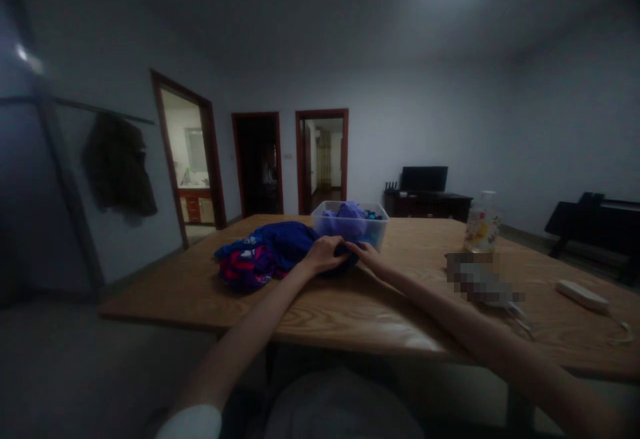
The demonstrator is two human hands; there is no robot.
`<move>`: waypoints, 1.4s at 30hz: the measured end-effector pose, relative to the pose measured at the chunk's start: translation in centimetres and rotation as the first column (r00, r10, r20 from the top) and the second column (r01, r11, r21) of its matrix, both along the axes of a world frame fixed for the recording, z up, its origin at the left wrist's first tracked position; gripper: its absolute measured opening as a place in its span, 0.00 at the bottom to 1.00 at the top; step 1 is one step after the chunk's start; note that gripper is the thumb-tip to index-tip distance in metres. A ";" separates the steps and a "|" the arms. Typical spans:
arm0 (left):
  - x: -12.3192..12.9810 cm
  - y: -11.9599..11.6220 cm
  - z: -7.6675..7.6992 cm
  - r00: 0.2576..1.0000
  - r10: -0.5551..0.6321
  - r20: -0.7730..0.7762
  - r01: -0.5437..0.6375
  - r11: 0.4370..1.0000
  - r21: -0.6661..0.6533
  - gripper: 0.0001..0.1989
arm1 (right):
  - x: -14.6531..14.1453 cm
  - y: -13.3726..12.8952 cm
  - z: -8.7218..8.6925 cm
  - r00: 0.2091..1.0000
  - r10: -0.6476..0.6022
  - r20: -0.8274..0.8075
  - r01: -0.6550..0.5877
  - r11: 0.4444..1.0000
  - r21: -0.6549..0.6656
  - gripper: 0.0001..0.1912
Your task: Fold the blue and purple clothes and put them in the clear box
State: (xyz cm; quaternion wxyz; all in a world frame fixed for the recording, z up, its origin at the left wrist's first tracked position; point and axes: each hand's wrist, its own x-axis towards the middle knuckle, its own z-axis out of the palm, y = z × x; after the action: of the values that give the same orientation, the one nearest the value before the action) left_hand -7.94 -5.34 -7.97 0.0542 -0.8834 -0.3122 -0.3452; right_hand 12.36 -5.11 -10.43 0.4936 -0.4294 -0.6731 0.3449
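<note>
On the wooden table [320, 319] in front of me lies a heap of clothing, with a blue garment [285, 240] and a purple, red and black patterned garment [245, 267] at its left. My left hand [325, 254] is closed on dark blue cloth at the right end of the heap. Close beside it, my right hand [364, 254] has its fingers closed on the same cloth. Most of that cloth is hidden under my hands. Just behind them stands a clear plastic bin [376, 227] with purple cloth [350, 219] and darker pieces inside.
At the table's right stand a clear patterned jug [483, 229], a blurred-out object [480, 282] with a cable, and a white power strip [583, 296]. Beyond are doorways, a television [424, 178] on a dark cabinet, and a dark jacket [120, 162] hanging at left.
</note>
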 end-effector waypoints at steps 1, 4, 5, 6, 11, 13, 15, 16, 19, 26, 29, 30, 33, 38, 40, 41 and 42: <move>0.0 -0.1 0.0 1.000 0.013 -0.003 -0.013 1.000 -0.012 0.14 | -0.1 0.0 0.0 1.000 -0.008 -0.011 0.008 1.000 -0.002 0.27; 0.2 -0.1 -0.1 0.999 0.048 -0.005 -0.048 0.998 -0.048 0.14 | -0.1 0.2 -0.1 0.999 -0.014 -0.046 0.015 1.000 0.019 0.27; 0.2 -0.1 -0.2 0.998 0.056 0.001 -0.055 0.996 -0.072 0.14 | -0.1 0.3 -0.1 0.999 -0.004 -0.050 0.006 1.000 0.028 0.27; 0.2 0.0 -0.3 0.998 0.061 0.008 -0.060 0.993 -0.104 0.15 | -0.1 0.4 -0.1 0.999 0.010 -0.046 -0.008 0.999 0.034 0.27; 0.2 0.8 -0.6 0.999 -0.006 0.050 0.020 0.961 -0.276 0.19 | 0.1 1.1 -0.4 0.997 -0.080 -0.020 0.081 0.992 0.094 0.27; 0.2 1.0 -0.7 0.995 -0.056 0.086 0.082 0.938 -0.336 0.20 | 0.3 1.2 -0.5 0.992 -0.125 0.006 0.122 0.980 0.158 0.25; 0.2 1.0 -0.7 0.990 -0.073 0.119 0.113 0.921 -0.374 0.24 | 0.4 1.1 -0.6 0.991 -0.110 0.072 0.092 0.970 0.223 0.22; 0.3 1.0 -0.7 0.990 -0.069 0.126 0.113 0.916 -0.384 0.26 | 0.4 0.9 -0.6 0.990 -0.089 0.111 0.059 0.966 0.253 0.20; 0.4 1.0 -0.9 0.992 -0.040 0.122 0.087 0.907 -0.412 0.30 | 0.3 0.4 -0.8 0.980 -0.030 0.196 -0.037 0.944 0.327 0.17; 0.6 2.0 -2.1 0.983 0.016 0.185 0.066 0.901 -0.428 0.28 | 0.5 -0.1 -1.1 0.968 0.045 0.247 -0.139 0.916 0.377 0.17; 0.6 2.1 -2.0 0.978 0.026 0.208 0.061 0.914 -0.402 0.26 | 0.8 -0.1 -1.1 0.979 0.072 0.191 -0.122 0.957 0.263 0.19; 0.5 2.1 -1.9 0.978 0.026 0.208 0.058 0.920 -0.387 0.24 | 0.9 -0.1 -1.1 0.982 0.097 0.164 -0.131 0.969 0.212 0.20; 0.1 1.9 -1.6 0.981 0.025 0.190 0.039 0.945 -0.326 0.22 | 0.9 0.1 -1.4 0.976 0.207 0.074 -0.213 0.973 0.085 0.21; -0.5 1.2 -1.2 0.997 0.069 0.038 -0.060 0.979 -0.195 0.25 | 0.4 0.8 -1.9 0.990 0.144 -0.002 -0.144 0.989 -0.019 0.24; -0.4 0.8 -1.1 0.996 0.090 -0.016 -0.091 0.985 -0.148 0.26 | 0.2 0.9 -1.8 0.994 0.111 0.016 -0.111 0.994 0.005 0.27; -0.3 0.7 -1.0 0.995 0.098 -0.032 -0.102 0.986 -0.134 0.27 | 0.2 0.8 -1.6 0.994 0.110 0.023 -0.111 0.994 0.017 0.28; -0.2 0.5 -0.9 0.994 0.106 -0.041 -0.110 0.986 -0.126 0.27 | 0.1 0.7 -1.5 0.994 0.110 0.027 -0.111 0.993 0.028 0.28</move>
State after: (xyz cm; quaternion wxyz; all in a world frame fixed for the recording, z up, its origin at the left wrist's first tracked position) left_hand -8.14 -4.87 -8.90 0.0216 -0.8727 -0.3800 -0.3057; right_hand 12.49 -4.39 -11.92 0.4714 -0.3886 -0.7070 0.3563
